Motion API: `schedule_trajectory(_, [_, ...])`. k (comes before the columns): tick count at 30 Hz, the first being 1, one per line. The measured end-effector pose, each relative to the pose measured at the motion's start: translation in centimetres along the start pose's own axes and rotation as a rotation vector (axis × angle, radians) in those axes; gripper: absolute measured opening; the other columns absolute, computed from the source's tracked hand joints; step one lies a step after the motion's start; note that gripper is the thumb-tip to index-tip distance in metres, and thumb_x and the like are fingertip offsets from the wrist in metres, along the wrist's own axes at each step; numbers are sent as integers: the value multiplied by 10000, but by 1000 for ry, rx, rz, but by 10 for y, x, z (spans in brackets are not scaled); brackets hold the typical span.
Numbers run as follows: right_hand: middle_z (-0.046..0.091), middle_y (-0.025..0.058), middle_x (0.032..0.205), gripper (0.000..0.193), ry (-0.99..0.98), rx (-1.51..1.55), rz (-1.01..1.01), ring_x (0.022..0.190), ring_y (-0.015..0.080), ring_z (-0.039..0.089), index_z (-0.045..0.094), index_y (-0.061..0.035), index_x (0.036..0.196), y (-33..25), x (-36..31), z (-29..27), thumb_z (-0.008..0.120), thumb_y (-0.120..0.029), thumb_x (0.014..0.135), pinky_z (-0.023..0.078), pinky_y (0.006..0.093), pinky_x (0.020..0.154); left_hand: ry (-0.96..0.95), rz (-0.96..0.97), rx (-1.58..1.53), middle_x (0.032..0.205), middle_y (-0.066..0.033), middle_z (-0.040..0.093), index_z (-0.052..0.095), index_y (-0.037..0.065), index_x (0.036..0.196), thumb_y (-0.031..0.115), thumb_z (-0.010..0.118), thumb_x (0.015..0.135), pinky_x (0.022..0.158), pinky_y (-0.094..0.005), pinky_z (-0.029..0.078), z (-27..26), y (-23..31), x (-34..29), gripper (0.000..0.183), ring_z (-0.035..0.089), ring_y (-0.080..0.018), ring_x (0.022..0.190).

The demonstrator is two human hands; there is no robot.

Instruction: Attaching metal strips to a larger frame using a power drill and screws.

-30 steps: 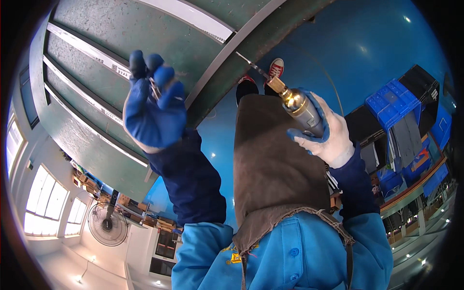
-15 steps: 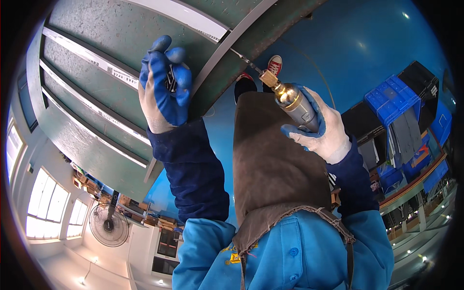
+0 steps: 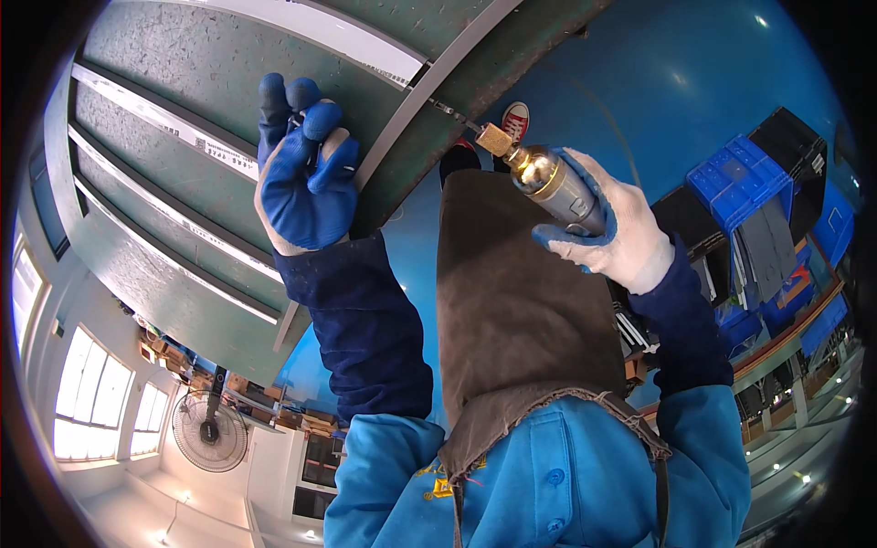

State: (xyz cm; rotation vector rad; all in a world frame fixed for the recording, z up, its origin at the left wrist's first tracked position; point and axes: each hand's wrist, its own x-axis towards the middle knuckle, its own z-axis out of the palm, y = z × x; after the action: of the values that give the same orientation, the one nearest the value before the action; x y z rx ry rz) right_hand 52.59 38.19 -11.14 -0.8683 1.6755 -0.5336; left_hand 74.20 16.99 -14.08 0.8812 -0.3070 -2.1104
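the gloved right hand [image 3: 621,224] is gripping a grey-and-gold power driver [image 3: 562,196] by its body, above the brown apron [image 3: 530,292]. the driver's bit [image 3: 454,113] is pointing toward the grey bar [image 3: 402,123] of a metal frame lying on the green bench [image 3: 210,73]; whether it is touching cannot be told. the gloved left hand [image 3: 306,187] is curling its fingers around small metal pieces [image 3: 296,120], mostly hidden, and is hovering over the bench beside the bar.
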Motion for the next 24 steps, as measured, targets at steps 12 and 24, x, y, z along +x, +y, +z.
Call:
schedule_trajectory(12, [636, 84, 983, 753, 121, 5, -137, 661, 136, 576, 466, -45, 1333, 10, -1, 5, 800, -66, 658, 451, 214, 559, 216, 182, 963, 765, -75, 667, 663, 5, 1051, 85, 678, 853, 423, -191, 404, 44, -24, 8, 214, 517, -98, 479])
schedule_trajectory(24, [639, 165, 1109, 869, 34, -100, -69, 907, 304, 682, 377, -149, 1399, 11, 3, -1, 841, -139, 664, 568, 348, 809, 237, 316, 1314, 726, -86, 663, 694, -4, 957, 105, 709, 833, 427, -197, 448, 46, -24, 8, 166, 516, -97, 485])
